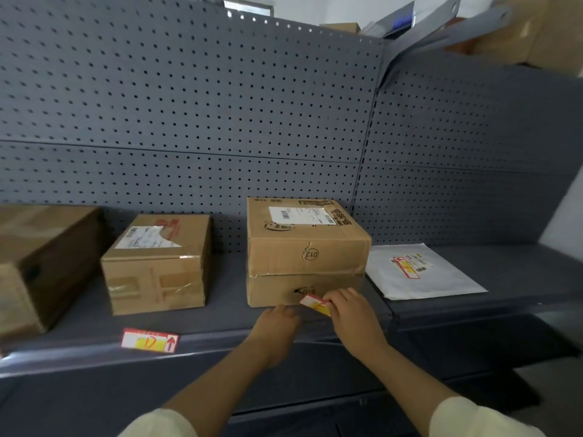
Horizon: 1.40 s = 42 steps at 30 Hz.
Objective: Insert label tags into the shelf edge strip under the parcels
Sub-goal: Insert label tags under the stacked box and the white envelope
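Behind the stack of two cardboard boxes (306,250) rises a grey pegboard panel (189,105), and under the stack runs the grey shelf (227,298). Far left of the stack sits a large brown box (41,263), nearer on that side a taped box (157,263), and just right of it a flat white mailer (419,272). Below and left of the stack, the clear edge strip (79,351) holds one label tag (150,340). Before the stack's lower box, the right hand (353,313) pinches a second tag (315,305). The left hand (277,323) is beside it, its fingers too blurred to judge.

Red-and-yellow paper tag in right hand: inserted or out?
Out: the right hand pinches the red-and-yellow paper tag above the clear edge strip.
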### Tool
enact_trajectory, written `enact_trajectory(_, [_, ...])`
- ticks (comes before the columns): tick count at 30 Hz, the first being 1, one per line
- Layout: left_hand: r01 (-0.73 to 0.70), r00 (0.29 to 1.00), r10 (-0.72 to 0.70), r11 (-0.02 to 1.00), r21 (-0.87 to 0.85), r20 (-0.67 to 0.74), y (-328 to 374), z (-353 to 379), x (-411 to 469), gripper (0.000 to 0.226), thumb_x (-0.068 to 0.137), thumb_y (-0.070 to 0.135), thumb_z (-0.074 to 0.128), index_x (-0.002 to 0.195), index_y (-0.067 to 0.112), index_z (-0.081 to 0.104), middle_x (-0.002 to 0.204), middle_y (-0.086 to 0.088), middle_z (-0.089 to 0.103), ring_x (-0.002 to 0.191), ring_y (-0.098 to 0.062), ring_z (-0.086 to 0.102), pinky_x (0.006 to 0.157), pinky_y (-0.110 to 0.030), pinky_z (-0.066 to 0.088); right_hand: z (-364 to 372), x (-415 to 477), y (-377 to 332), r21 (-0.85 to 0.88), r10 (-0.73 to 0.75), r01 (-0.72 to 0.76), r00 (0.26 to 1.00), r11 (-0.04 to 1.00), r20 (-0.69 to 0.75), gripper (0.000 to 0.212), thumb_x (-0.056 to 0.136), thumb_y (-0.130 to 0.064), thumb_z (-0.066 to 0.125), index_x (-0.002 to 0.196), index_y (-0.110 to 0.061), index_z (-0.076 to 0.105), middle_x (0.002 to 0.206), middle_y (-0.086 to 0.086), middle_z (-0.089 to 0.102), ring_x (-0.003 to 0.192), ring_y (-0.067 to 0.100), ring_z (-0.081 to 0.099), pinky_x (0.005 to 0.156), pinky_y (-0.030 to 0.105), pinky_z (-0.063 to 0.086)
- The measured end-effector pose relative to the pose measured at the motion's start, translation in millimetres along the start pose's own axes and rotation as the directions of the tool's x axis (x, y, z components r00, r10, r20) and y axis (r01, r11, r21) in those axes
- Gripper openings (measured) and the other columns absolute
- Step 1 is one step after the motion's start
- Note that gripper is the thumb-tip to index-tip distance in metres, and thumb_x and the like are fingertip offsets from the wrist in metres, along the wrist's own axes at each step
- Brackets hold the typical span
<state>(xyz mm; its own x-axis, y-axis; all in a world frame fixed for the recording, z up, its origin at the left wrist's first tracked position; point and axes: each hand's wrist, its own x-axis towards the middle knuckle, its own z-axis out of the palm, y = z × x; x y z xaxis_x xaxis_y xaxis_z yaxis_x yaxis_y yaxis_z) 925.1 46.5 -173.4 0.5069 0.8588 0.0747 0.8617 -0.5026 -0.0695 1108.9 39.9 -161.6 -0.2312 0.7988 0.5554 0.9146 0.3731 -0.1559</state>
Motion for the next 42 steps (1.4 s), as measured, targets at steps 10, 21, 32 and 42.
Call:
enact_trajectory(10, [0.183, 0.982, -0.183, 0.983, 0.008, 0.043, 18.6, 10.3, 4.7, 0.042, 0.089, 0.015, 0.06, 0.13, 0.013, 0.048, 0.13, -0.011, 0.056, 0.123, -0.029, 0.045, 0.1, -0.035, 0.037, -1.7, -1.7, 6.7, 0.225, 0.033, -0.077, 0.981, 0.971, 0.193, 0.014, 0.097, -0.016, 0.05, 0.103, -0.014, 0.063, 0.105, -0.001, 0.063, 0.1, 0.015, 0.052, 0.08, 0.034, 0.047])
enact_trajectory(21, [0.209, 0.977, -0.21, 0.977, 0.03, 0.041, 29.9, 2.9, -1.5, 0.047, 0.085, 0.006, 0.058, 0.13, 0.014, 0.047, 0.136, -0.01, 0.046, 0.121, -0.029, 0.048, 0.102, -0.038, 0.037, 0.3, 18.3, 19.9, 0.34, -0.055, -0.005, 0.985, 0.94, 0.166, 0.011, 0.095, -0.018, 0.052, 0.099, -0.018, 0.063, 0.104, -0.004, 0.064, 0.098, 0.011, 0.053, 0.082, 0.032, 0.048])
enact_trajectory(32, [0.274, 0.961, -0.276, 0.953, -0.132, 0.006, 37.2, -9.4, -7.7, 0.046, 0.086, 0.009, 0.058, 0.129, 0.02, 0.05, 0.135, -0.004, 0.052, 0.12, -0.025, 0.051, 0.102, -0.034, 0.04, 5.9, 15.9, 18.5, 0.365, -0.129, 0.051, 0.973, 0.929, 0.191, 0.012, 0.095, -0.016, 0.053, 0.101, -0.013, 0.063, 0.107, 0.002, 0.063, 0.098, 0.016, 0.055, 0.083, 0.032, 0.048])
enact_trajectory(42, [0.307, 0.951, -0.304, 0.929, -0.207, 0.046, 40.7, -7.6, -8.4, 0.05, 0.087, 0.008, 0.058, 0.134, 0.022, 0.047, 0.14, -0.002, 0.047, 0.124, -0.024, 0.047, 0.107, -0.034, 0.039, 9.3, 11.4, 25.9, 0.38, -0.127, 0.038, 0.969, 0.924, 0.212, 0.012, 0.095, -0.017, 0.053, 0.102, -0.016, 0.063, 0.104, -0.003, 0.064, 0.096, 0.011, 0.054, 0.079, 0.03, 0.049])
